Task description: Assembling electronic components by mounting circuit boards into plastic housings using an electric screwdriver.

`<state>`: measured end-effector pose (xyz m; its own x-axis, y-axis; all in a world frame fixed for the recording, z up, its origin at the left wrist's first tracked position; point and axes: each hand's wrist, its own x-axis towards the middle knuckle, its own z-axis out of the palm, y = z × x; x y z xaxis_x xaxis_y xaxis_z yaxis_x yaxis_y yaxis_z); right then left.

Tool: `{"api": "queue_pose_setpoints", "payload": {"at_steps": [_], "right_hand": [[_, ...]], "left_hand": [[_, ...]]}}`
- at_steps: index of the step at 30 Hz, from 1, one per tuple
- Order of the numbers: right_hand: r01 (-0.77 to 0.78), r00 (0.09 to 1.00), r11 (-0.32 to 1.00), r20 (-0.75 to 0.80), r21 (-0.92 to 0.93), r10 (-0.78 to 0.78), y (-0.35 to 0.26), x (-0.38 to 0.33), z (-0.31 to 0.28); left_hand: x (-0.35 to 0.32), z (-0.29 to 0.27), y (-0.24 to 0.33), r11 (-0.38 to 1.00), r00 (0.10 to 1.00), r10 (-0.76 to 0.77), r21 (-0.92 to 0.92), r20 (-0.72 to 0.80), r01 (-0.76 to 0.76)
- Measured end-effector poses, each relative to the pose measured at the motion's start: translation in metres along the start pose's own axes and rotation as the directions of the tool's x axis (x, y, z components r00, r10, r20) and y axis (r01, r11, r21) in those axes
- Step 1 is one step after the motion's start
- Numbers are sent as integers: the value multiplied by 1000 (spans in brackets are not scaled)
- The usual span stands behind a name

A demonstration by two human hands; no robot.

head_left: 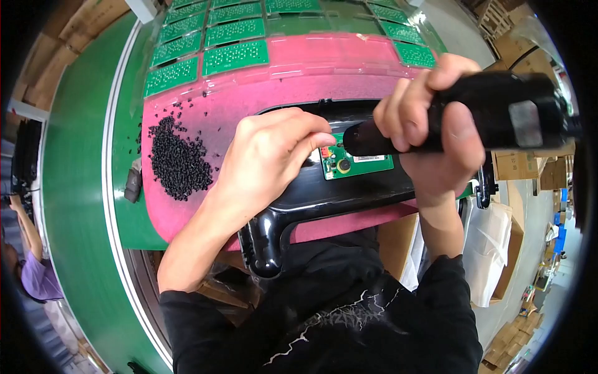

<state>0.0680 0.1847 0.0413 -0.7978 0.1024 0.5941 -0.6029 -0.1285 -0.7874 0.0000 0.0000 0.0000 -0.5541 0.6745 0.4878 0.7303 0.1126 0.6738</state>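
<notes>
My right hand [430,118] is wrapped round a black electric screwdriver [498,103], its tip end lowered to a green circuit board [374,167]. The board lies in a glossy black plastic housing [349,194], with a red connector and a round dark part near its left edge. At that left edge, my left hand [261,149] is closed in a pinch, thumb against forefinger; whatever it may hold is hidden. The screwdriver's very tip cannot be made out. A loose heap of small black screws [180,161] is left of my left hand.
A pink mat [299,75] lies under the housing on a green table [81,156]. Clear trays with several green boards [235,56] stand at the far side. Open cardboard boxes [514,243] are at the right. A person in a purple sleeve [42,274] is at the far left.
</notes>
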Motion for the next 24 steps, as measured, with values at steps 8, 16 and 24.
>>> {"api": "queue_pose_setpoints", "payload": {"at_steps": [8, 16, 24], "right_hand": [[-74, 997, 997, 25, -13, 74, 18, 5, -1], [-100, 991, 978, 74, -181, 115, 23, 13, 9], [-40, 998, 989, -36, 140, 45, 4, 2, 3]], "left_hand": [[-3, 4, -1, 993, 993, -119, 26, -6, 119], [-3, 6, -1, 942, 939, -329, 99, 101, 320], [-5, 3, -2, 986, 962, -160, 78, 224, 146]]}}
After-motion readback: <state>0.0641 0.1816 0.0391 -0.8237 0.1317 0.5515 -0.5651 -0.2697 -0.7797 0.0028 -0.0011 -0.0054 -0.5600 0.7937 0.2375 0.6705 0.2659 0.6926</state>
